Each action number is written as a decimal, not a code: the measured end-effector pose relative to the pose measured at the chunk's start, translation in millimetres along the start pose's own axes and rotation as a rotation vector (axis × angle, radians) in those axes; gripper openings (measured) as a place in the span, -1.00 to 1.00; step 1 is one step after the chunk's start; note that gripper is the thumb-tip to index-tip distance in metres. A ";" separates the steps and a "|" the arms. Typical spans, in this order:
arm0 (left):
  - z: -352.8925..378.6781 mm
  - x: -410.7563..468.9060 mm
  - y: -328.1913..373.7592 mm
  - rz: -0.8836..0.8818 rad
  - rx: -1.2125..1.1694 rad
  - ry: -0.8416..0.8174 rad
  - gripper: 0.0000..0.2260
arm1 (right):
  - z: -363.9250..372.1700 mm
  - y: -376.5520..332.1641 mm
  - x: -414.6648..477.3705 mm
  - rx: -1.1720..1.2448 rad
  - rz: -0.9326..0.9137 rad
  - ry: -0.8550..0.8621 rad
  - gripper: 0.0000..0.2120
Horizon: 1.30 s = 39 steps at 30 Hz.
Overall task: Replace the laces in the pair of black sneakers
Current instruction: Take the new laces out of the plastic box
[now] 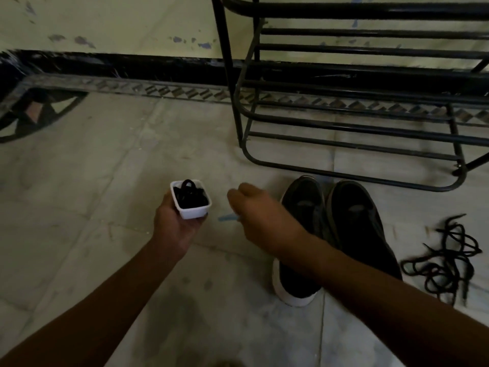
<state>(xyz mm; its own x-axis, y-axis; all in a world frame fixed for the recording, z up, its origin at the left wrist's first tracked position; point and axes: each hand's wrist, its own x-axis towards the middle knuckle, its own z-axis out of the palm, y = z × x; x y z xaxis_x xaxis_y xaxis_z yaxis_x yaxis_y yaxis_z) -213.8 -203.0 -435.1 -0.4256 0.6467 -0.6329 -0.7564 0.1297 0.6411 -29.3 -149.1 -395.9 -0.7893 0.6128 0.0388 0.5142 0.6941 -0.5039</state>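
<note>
Spillage of black laces (190,197) looms if left hand (174,223), fingers round white tub (194,211), tilts; right hand (254,207) curled, hold unclear.

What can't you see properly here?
Head view:
1. Right hand: blurred; whether it pinches the blue thing is unclear.
2. Sneakers: partly covered by the right forearm; eyelets too dark.
3. Tub in left hand: lace count lost in tangle.
4. Rack: cut by frame edges.
</note>
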 end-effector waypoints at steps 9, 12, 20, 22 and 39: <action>-10.1 -0.8 1.6 -0.041 -0.016 -0.030 -0.65 | 93.1 -37.3 -20.8 -0.254 -0.013 -0.309 -0.53; -13.1 -1.5 -1.5 -0.070 0.015 -0.055 -0.61 | 102.4 -36.3 -29.4 -0.239 -0.015 -0.434 -0.49; -15.2 -1.3 -4.6 -0.065 0.187 -0.110 -0.52 | 46.5 -29.3 -10.8 0.144 0.107 0.120 -0.81; -10.7 -4.8 -8.1 -0.031 0.236 -0.149 -0.51 | 25.9 -21.0 -2.6 0.218 0.060 0.252 -0.76; 12.8 2.3 -27.8 0.069 0.544 -0.169 -0.67 | 6.4 16.6 26.4 0.103 -0.093 -0.018 -0.77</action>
<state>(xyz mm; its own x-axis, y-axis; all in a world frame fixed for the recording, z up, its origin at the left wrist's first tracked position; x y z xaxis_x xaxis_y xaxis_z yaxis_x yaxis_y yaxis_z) -187.4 -195.5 -448.9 -0.3457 0.7726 -0.5325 -0.3459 0.4226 0.8377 -43.7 -123.8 -408.8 -0.8385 0.5398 0.0746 0.4019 0.7050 -0.5844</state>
